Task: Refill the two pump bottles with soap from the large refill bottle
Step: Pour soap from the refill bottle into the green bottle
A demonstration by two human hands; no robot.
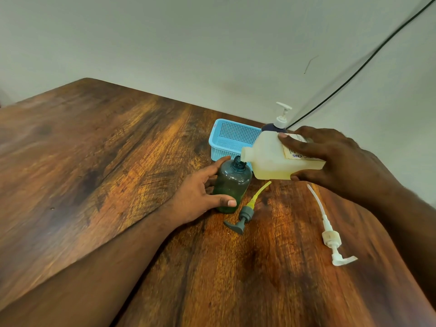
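A: What are the hands doing?

B: The right hand (330, 159) grips the large translucent white plastic refill bottle (278, 159) round its body, tipped so its neck sits right over the open mouth of the dark green-grey plastic pump bottle (232, 185). The left hand (203, 192) curls round that bottle, steadying it upright on the brown wooden table (94, 161).

A: How will they handle?

B: I'd judge the refill bottle light, only part full, and a bit squashy; hold it mid-body. Soap makes plastic slippery, and the small bottle could tip.

A: And the count?

B: Two pump bottles: this one, and a dark one with a white pump (280, 119) just beyond the right hand. Two loose pumps lie nearer: a grey pump (243, 215) with a yellow tube, a white pump (332, 239). One blue basket (226, 138) beyond.
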